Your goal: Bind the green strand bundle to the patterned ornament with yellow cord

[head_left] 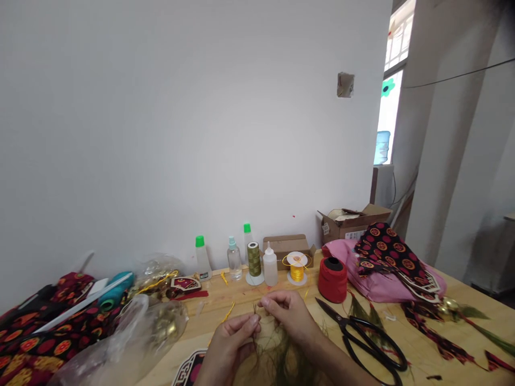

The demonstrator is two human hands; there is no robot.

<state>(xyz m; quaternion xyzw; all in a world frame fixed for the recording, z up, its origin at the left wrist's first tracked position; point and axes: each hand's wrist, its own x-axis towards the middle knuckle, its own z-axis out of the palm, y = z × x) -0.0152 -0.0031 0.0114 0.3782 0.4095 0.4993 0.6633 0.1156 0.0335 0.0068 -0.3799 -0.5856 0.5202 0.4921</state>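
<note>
Low in the middle of the head view, my left hand (pixel 233 343) pinches a small bundle of thin dark strands whose tips stick up past the thumb. Close beside it is my right hand (pixel 293 317), thumb and forefinger pressed together; what lies between them is too small to make out. Loose olive-green threads (pixel 286 358) hang and spread below both hands. Behind them stand a white squeeze bottle (pixel 270 268), an olive thread spool (pixel 254 261) and a spool of yellow cord (pixel 296 272). Black-handled scissors (pixel 362 335) lie right of my right forearm.
A red thread cone (pixel 332 280) stands behind the scissors. Patterned dark fabric (pixel 380 252) on pink cloth (pixel 372 292) is at right, near a cardboard box (pixel 350 222). Plastic bags (pixel 120 338) and more fabric (pixel 24 343) cover the left side. A wall (pixel 201 118) rises behind the table.
</note>
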